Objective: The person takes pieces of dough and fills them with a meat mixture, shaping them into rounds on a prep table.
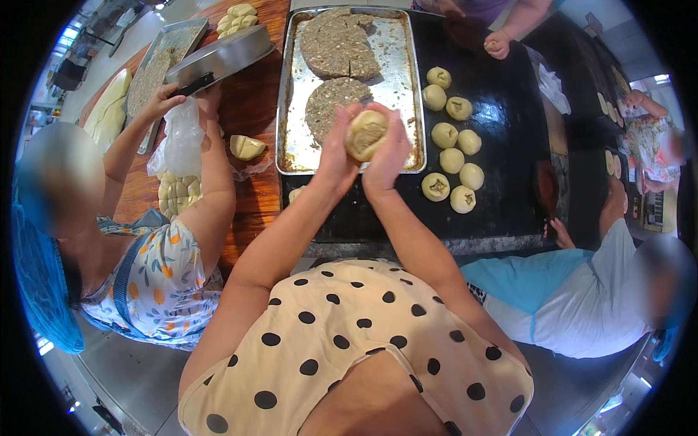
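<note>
Between my palms sits a round of pale dough (366,136), its top partly open over brown filling. My left hand (337,149) cups it from the left, and my right hand (391,156) presses round its other side. Both hands are above the near end of a metal tray (396,58). Two large slabs of coarse brown filling (336,45) lie on that tray, one behind the other; my fingers partly hide the nearer slab. To the right, several stuffed dough balls (445,136) rest on the black tabletop, some with folded, creased tops.
At left, a co-worker holds a round metal pan (222,58) over a wooden table (251,200) bearing cut dough pieces (178,192) and a dough lump (247,147). Another tray (190,29) stands behind. A person's hand (498,45) is across the black table (502,182); another co-worker (560,291) is at right.
</note>
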### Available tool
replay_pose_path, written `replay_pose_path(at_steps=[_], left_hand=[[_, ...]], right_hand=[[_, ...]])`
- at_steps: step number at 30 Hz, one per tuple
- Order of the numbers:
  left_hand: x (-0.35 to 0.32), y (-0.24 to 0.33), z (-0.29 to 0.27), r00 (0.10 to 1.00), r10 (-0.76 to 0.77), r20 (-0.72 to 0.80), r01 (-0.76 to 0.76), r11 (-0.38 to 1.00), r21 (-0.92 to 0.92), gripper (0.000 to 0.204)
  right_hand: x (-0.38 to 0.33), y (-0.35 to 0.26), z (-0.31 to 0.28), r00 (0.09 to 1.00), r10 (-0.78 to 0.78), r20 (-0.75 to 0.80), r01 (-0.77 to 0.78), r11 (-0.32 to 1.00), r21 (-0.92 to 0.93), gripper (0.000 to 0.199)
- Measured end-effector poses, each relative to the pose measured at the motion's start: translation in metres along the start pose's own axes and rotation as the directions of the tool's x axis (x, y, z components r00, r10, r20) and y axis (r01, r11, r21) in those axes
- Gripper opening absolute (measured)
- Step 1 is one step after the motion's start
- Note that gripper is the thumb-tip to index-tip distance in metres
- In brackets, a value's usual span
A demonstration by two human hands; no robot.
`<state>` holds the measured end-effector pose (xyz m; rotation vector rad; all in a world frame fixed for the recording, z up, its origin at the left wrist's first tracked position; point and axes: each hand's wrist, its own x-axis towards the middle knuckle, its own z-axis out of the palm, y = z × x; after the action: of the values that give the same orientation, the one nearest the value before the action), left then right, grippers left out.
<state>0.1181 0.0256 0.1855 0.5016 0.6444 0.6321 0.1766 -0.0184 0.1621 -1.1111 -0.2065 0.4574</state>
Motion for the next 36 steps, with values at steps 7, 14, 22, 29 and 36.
replay_pose_path(at_steps=[7,14,22,29,36], left_hand=[[0.011,-0.025,-0.027,0.982,0.187,0.036,-0.189,0.934,0.303,0.036],[0.016,0.04,-0.021,0.972,-0.216,0.093,0.146,0.866,0.479,0.068],[-0.004,0.008,-0.033,0.958,-0.153,0.243,0.099,0.97,0.22,0.056],[-0.021,0.012,-0.021,0.901,-0.215,0.377,0.136,0.965,0.224,0.055],[-0.058,0.027,-0.006,0.872,-0.376,0.315,0.2,0.859,0.471,0.06]], right_hand=[[-0.002,0.018,-0.002,0.874,-0.382,0.302,0.481,0.769,-0.42,0.022],[0.006,-0.017,-0.027,0.703,-0.044,0.709,0.548,0.67,-0.501,0.104],[-0.006,-0.015,-0.029,0.758,-0.209,0.618,0.541,0.731,-0.417,0.105],[-0.019,-0.028,-0.043,0.778,-0.225,0.587,0.552,0.691,-0.467,0.093],[-0.028,-0.063,-0.06,0.695,-0.132,0.707,0.531,0.757,-0.38,0.101]])
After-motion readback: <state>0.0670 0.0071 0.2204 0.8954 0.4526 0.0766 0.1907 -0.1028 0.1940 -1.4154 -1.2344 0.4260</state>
